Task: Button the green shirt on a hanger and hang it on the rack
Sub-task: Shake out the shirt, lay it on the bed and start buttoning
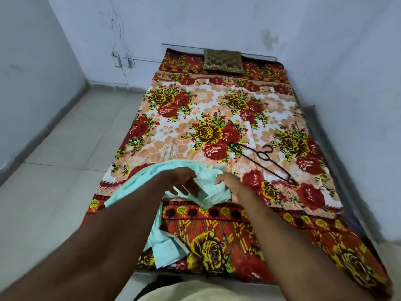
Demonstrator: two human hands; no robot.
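Observation:
The pale green shirt (208, 187) lies crumpled on the near part of the bed, and part of it hangs over the front edge. My left hand (184, 181) reaches over it with fingers spread and relaxed, touching the cloth. My right hand (230, 183) grips a bunch of the shirt's fabric with curled fingers. A dark metal hanger (263, 160) lies flat on the bedsheet to the right of and beyond my right hand, apart from the shirt. No rack is in view.
The bed (217, 118) carries a red and orange floral sheet, with a brown pillow (223, 61) at its far end against the wall. Light floor tiles (71, 153) run along the bed's left side. White walls close in at the back and right.

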